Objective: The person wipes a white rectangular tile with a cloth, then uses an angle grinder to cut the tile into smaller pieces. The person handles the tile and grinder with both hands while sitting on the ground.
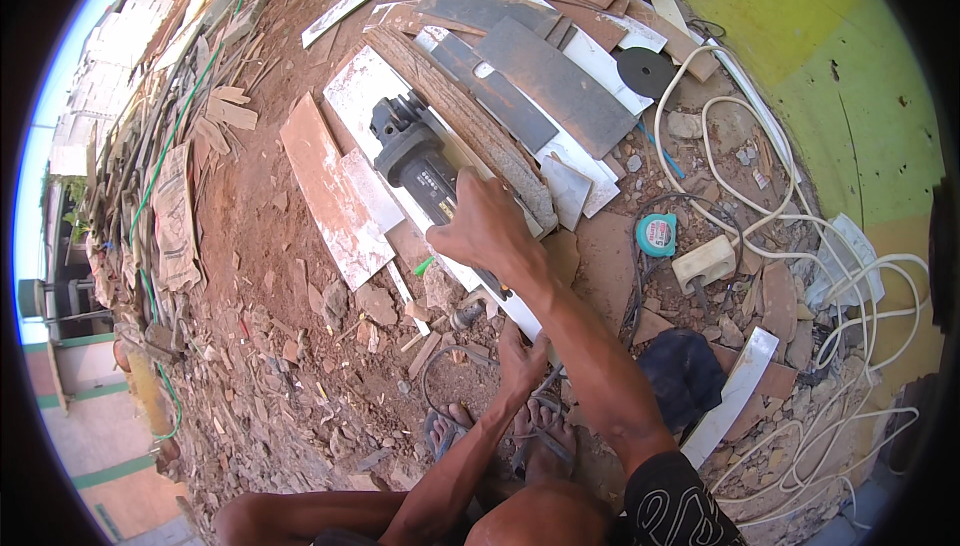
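Note:
My right hand (pixel 487 224) is wrapped round the body of a black angle grinder (pixel 424 174). Its gear head points to the far left, above a white tile strip (pixel 522 317) and beside a long wooden plank (pixel 455 111). Nearer to me, my left hand (pixel 520 358) is closed on the near end of the white strip, its fingertips partly hidden. Left of the grinder lie a reddish-brown tile (pixel 325 186) and a white-coated piece. The grinder's disc cannot be made out.
Grey tiles (pixel 555 76) are piled beyond the plank, near a black disc (pixel 645 72). To the right are a teal tape measure (pixel 656 235), a white socket block (pixel 704 264) and loops of white cable (pixel 790 211). Rubble surrounds my sandalled feet; a painted wall (pixel 830 66) stands right.

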A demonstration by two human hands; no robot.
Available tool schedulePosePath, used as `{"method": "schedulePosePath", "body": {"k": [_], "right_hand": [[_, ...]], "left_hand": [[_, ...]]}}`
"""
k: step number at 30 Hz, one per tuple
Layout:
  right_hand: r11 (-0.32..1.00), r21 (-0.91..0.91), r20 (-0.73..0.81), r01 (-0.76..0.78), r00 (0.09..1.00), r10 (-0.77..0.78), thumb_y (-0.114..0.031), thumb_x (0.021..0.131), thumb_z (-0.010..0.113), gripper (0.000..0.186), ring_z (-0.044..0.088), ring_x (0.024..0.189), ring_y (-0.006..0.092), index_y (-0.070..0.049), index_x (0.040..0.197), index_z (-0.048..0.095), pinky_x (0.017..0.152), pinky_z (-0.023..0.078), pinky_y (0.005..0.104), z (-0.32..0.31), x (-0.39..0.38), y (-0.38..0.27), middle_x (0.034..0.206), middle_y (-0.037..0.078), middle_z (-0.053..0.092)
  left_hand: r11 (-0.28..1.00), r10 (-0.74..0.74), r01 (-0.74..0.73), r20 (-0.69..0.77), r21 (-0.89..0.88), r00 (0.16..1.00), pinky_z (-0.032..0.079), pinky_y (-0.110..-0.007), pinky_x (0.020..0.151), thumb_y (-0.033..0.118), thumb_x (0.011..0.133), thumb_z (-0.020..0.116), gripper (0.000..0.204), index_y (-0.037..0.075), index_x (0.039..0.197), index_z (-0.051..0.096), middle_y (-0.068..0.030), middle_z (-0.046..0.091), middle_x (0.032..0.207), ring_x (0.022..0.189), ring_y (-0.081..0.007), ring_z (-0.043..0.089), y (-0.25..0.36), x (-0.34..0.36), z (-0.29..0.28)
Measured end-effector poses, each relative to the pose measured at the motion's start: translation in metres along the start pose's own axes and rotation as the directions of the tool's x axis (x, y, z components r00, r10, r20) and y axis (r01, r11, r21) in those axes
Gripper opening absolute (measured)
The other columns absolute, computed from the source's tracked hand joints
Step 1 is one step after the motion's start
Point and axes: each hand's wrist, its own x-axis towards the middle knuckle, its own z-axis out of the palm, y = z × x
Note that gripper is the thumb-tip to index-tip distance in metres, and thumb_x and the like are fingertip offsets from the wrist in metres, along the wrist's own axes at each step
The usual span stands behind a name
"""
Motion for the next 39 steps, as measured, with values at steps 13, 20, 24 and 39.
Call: {"method": "schedulePosePath", "body": {"k": [13, 20, 24, 39], "right_hand": [[0.999, -0.026, -0.014, -0.040, 0.999, 0.039, -0.012, 0.071, 0.068, 0.042, 0.073, 0.079, 0.0391, 0.014, 0.102, 0.058, 0.070, 0.060, 0.0442, -0.001, -0.015, 0.006, 0.089, 0.035, 0.068], [0.997, -0.046, -0.033, -0.055, 0.998, 0.054, -0.014, 0.071, 0.069, 0.043, 0.073, 0.083, 0.0418, 0.013, 0.101, 0.058, 0.075, 0.060, 0.0463, -0.001, -0.026, 0.015, 0.092, 0.034, 0.069], [0.993, -0.061, -0.039, -0.102, 0.994, 0.100, -0.017, 0.070, 0.070, 0.044, 0.073, 0.084, 0.0432, 0.011, 0.103, 0.059, 0.076, 0.059, 0.0467, -0.004, -0.032, 0.010, 0.091, 0.033, 0.070], [0.994, -0.067, -0.047, -0.085, 0.995, 0.082, -0.021, 0.069, 0.073, 0.051, 0.072, 0.084, 0.0438, 0.013, 0.104, 0.056, 0.075, 0.058, 0.0460, 0.001, -0.057, 0.025, 0.088, 0.032, 0.070]], "left_hand": [[0.997, 0.071, -0.072, -0.033, -0.028, 0.997, 0.053, -0.036, 0.080, 0.003, 0.090, 0.067, 0.034, -0.006, 0.121, 0.056, -0.0154, 0.071, 0.099, 0.088, -0.0204, 0.068, -0.003, 0.001, 0.001], [0.994, -0.051, 0.053, -0.031, 0.093, 0.998, 0.053, -0.036, 0.075, 0.006, 0.090, 0.070, 0.034, -0.006, 0.119, 0.057, -0.0146, 0.071, 0.095, 0.082, -0.0196, 0.067, 0.020, -0.005, 0.001], [0.995, -0.019, 0.024, -0.045, 0.095, 0.999, 0.054, -0.036, 0.075, 0.007, 0.090, 0.069, 0.035, -0.006, 0.120, 0.057, -0.0156, 0.071, 0.097, 0.083, -0.0199, 0.067, 0.025, -0.005, -0.002], [1.000, 0.012, -0.011, -0.055, 0.006, 0.998, 0.053, -0.039, 0.084, 0.000, 0.081, 0.062, 0.043, -0.003, 0.124, 0.056, -0.0186, 0.072, 0.103, 0.092, -0.0250, 0.069, 0.007, -0.003, -0.005]]}}
